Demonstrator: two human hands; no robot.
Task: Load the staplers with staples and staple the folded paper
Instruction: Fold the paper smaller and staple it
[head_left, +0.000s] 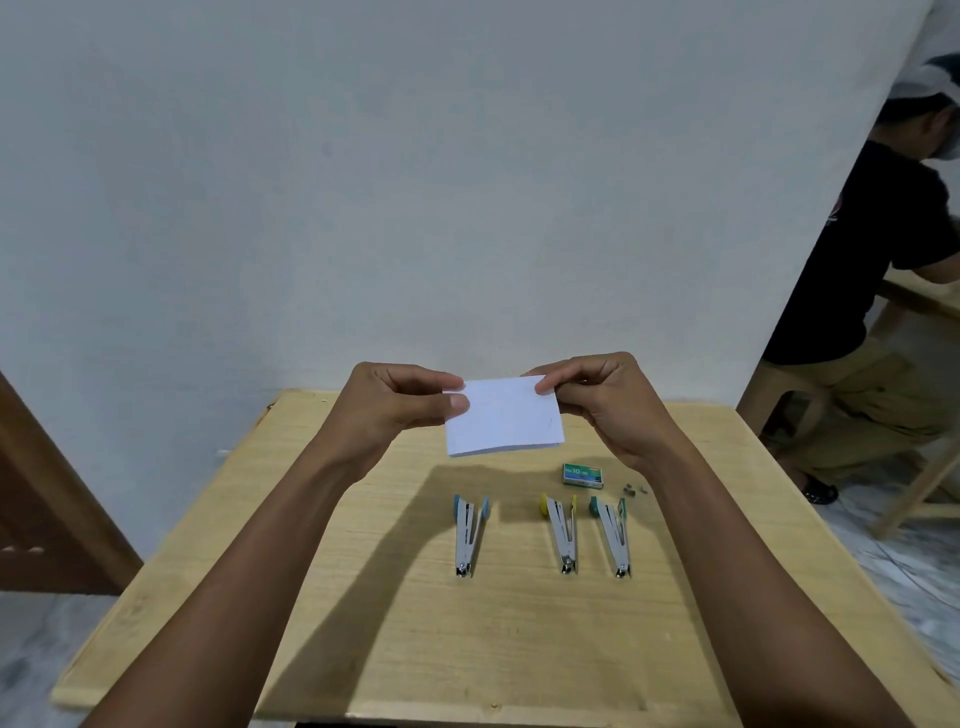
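Left hand (400, 410) and right hand (597, 400) each pinch a top corner of the white folded paper sheet (504, 415), held in the air above the pale wooden table (363, 623). Keep the layers flush, fold edge down. Counts: three opened metal staplers, blue-capped (467, 535), yellow-capped (562, 532), teal-capped (613, 535); one green staple box (583, 475); a few loose staple strips (634, 488).

The folded paper (503, 417) was plain white. One stapler (469, 534) had blue ends, another stapler (562, 532) yellow, the third stapler (613, 534) teal; all had silver metal bodies. The staple box (582, 475) was green. The table (363, 597) showed pale, streaked wood grain.
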